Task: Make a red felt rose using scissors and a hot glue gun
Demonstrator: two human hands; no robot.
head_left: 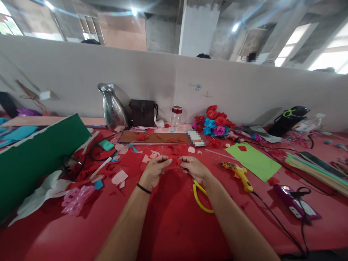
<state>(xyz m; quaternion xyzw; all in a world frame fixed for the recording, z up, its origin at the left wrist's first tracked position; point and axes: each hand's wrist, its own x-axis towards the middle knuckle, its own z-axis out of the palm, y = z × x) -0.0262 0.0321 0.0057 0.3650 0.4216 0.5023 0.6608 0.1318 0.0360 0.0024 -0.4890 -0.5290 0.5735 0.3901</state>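
Both hands are raised over the red table (174,224), close together. My left hand (156,170) has thumb and fingers pinched; a thin pale stick (162,150) rises just behind it, and what it holds is hard to make out. My right hand (194,168) pinches a small red piece (178,161) between thumb and forefinger. Yellow-handled scissors (199,199) hang under my right palm, their blades hidden by the hand. Red, pink and blue scraps (119,177) lie around on the left.
A yellow glue gun (239,174) with a cord lies right, near a green sheet (254,159) and a purple power strip (296,203). Paper flowers (216,121), a glass jar (176,117) and a metal jug (112,107) stand behind. A green board (40,159) is left.
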